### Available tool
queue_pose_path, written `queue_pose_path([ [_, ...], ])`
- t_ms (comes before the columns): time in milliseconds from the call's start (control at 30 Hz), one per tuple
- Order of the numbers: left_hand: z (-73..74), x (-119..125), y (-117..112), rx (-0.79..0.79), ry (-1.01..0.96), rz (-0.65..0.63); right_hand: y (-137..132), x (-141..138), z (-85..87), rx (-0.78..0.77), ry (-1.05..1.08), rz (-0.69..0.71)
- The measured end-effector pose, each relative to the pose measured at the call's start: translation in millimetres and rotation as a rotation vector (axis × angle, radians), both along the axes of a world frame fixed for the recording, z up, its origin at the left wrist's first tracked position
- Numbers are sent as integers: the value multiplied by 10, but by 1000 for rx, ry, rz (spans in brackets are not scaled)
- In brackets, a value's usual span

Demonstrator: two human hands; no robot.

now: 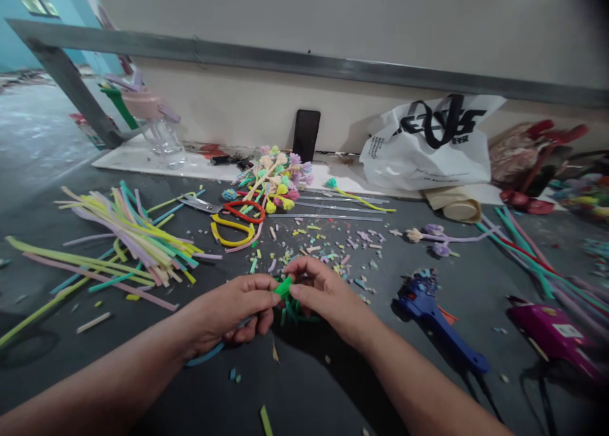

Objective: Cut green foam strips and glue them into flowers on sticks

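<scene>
a dark tabletop (304, 391) runs back to a pale wall (228, 106). near its front, the left hand (252, 304) has thumb and forefinger closed on a bright green piece (284, 288), a blue strip (207, 357) passing beneath. the right hand (323, 290) pinches the other end, thumb against fingers. the piece sits between both hands, its long axis slanting up rightward. beyond lie scissors (203, 205), bunched flowers (273, 179), then an upright phone (306, 134).

Green piece (284, 288) partly hidden by fingers (261, 301), forearms (109, 360) cut off, far-right bundle (587, 198) — perhaps flowers — too blurred.
</scene>
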State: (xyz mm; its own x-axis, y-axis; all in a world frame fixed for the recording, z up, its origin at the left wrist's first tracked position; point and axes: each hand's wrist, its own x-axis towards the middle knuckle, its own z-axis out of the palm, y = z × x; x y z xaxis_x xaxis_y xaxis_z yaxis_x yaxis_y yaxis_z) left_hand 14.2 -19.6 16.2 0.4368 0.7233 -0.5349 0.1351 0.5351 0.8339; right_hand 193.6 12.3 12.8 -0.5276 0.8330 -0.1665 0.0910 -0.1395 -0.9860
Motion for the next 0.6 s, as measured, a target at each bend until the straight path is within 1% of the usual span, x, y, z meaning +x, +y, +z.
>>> queue_pose_path([
  [33,-2,0,-5,0,5,-1,-7,-8,-2,-28,0,37],
  [100,-2,3,-11,0,12,-4,-22,-32,-8,-65,-2,66],
  [233,3,18,-14,13,40,-20,-34,-75,-21,-88,4,29],
  [367,1,28,-9,29,70,-39,-35,-94,-21,-94,-36,21],
  [600,-58,30,-7,55,88,-42,-41,-128,-22,-126,-71,-1],
])
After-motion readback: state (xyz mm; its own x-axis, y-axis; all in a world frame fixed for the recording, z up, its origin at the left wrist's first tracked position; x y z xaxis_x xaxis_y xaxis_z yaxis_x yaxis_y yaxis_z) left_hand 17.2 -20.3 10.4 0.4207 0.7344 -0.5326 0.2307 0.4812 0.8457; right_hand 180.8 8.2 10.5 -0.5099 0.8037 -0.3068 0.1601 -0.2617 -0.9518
